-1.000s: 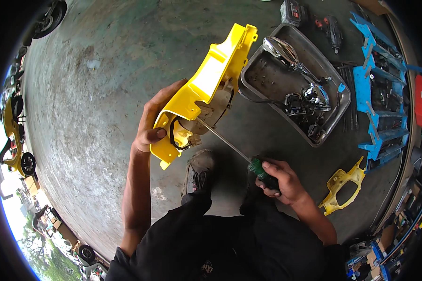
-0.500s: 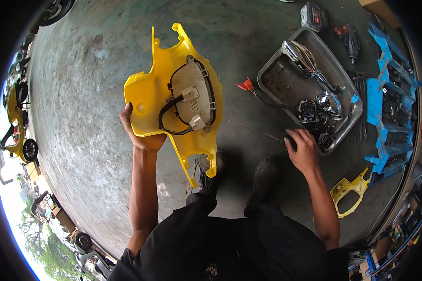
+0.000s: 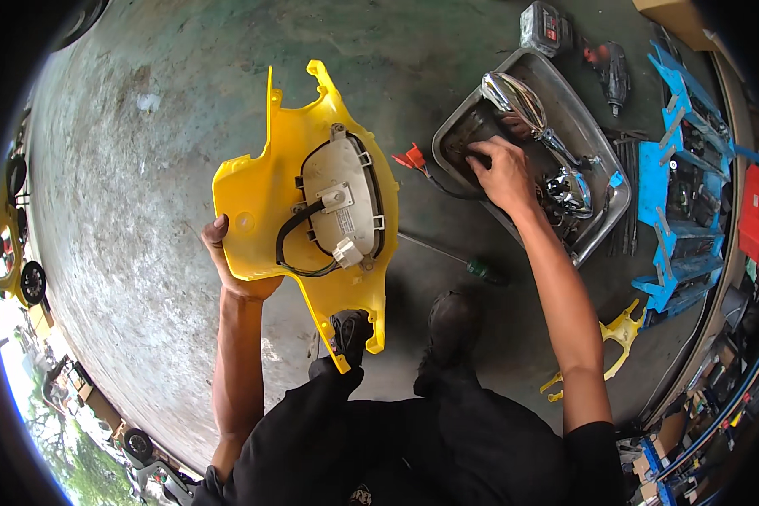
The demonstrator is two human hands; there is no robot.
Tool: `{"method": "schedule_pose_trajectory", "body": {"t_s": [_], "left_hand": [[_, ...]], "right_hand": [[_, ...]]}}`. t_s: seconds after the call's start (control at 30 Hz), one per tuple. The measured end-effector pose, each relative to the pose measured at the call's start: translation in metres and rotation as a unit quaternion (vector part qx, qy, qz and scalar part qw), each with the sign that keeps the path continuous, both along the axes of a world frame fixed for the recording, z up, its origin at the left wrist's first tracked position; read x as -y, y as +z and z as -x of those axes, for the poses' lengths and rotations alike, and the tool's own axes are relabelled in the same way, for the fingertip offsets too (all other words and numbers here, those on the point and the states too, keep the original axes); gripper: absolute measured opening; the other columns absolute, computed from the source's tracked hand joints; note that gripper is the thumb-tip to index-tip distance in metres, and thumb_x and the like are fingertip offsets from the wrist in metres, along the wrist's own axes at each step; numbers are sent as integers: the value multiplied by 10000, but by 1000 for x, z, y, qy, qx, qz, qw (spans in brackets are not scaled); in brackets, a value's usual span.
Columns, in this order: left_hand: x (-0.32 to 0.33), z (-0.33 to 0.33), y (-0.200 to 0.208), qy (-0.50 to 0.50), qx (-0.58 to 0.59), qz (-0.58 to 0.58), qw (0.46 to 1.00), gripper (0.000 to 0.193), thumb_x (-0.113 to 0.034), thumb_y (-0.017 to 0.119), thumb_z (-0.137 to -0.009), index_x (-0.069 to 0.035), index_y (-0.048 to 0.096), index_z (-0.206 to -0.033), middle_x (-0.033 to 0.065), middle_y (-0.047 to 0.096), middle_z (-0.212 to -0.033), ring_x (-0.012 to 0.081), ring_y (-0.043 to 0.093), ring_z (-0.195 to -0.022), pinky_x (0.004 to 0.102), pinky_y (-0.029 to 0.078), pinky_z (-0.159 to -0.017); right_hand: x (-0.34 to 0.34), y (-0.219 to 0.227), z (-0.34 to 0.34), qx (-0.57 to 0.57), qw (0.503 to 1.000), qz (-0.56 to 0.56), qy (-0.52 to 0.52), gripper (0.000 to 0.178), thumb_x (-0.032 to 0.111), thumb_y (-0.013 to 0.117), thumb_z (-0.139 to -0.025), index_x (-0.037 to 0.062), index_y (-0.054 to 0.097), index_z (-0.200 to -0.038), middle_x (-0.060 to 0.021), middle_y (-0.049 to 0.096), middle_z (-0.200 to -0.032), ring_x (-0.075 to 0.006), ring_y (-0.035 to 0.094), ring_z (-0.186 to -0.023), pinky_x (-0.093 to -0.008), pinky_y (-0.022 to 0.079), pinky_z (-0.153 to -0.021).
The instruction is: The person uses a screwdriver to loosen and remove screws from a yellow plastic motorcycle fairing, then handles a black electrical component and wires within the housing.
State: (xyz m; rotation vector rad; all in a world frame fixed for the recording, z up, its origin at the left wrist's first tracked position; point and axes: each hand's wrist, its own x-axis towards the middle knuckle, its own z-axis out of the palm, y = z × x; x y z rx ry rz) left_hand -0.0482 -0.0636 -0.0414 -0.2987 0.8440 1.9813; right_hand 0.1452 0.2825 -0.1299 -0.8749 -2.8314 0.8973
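Yellow plastic forms the cover [image 3: 253, 190], held above the floor [image 3: 135, 219] left of centre, inner side up, with a pale lamp [image 3: 333, 173] and black cable [image 3: 287, 236] at its middle. The left hand [image 3: 243, 278] supports its left edge: the thumb shows at the rim, while the other fingers pass beneath and are largely hidden. The right hand [image 3: 506, 173] is over the left part of the tray [image 3: 464, 135], fingers bent, thumb and forefinger near each other; whether they pinch a small part or touch the tray's bottom cannot be told.

The step in hand appears to be the handling of small parts in the tray while the cover is kept aloft. It is best done with the cover level and its weight well over the left palm, sparing the cable any pull. The right fingertips should work low, so that a small part cannot bounce, and apart from the chrome mirror [image 3: 510, 94] just beyond.

Edges: the right forearm crosses the tray's raised near rim and should lift over it. Between tray and cover lie a red connector [image 3: 411, 158] and, nearer, a screwdriver [image 3: 478, 268], its shaft reaching toward the cover's right edge. The cover's near prongs overhang the left shoe [image 3: 350, 333]. The widest room for moving is to the left; on the right, a blue toolbox [image 3: 654, 181] limits it.
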Motion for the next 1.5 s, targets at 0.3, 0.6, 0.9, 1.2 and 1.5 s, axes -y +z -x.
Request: {"method": "schedule_pose_trajectory", "body": {"t_s": [0.3, 0.6, 0.9, 1.2, 1.5], "left_hand": [[-17, -5, 13, -32, 23, -35, 999, 681, -529, 554, -886, -63, 518, -1381, 145, 629, -1278, 312, 634, -1116, 462, 544, -924], [-12, -11, 12, -2, -11, -82, 997, 703, -545, 567, -874, -93, 503, -1408, 129, 607, -1334, 305, 609, -1175, 462, 517, -961], [-23, -23, 18, 7, -31, -68, 997, 716, -563, 559, -862, -120, 495, -1422, 102, 592, -1354, 291, 601, -1189, 471, 494, -986], [-24, -29, 26, 14, -31, -95, 995, 703, -564, 539, -874, -132, 492, -1427, 96, 592, -1355, 284, 596, -1190, 476, 490, -982], [-24, -29, 24, 22, -37, -93, 995, 717, -577, 539, -867, -134, 490, -1428, 95, 585, -1364, 289, 584, -1206, 477, 482, -988]], "right_hand": [[6, -9, 7, -20, 996, -71, 58, 177, 73, 708, -833, 42, 731, -1006, -105, 686, -979, -330, 675, -916, -416, 530, -795], [64, 76, -13, -179, 955, 218, -96, 187, -6, 727, -806, 28, 753, -988, -98, 739, -931, -193, 720, -840, -311, 557, -746], [123, 112, -16, -243, 958, 152, 5, 185, 18, 789, -691, 68, 695, -842, -52, 730, -872, -249, 648, -795, -352, 531, -737], [133, 105, -15, -234, 967, 101, 6, 207, 72, 827, -673, 96, 716, -847, -8, 741, -886, -220, 612, -812, -358, 472, -816], [140, 98, -15, -246, 966, 73, -10, 211, 63, 821, -675, 101, 743, -868, 2, 730, -928, -220, 576, -842, -356, 460, -825]]}}
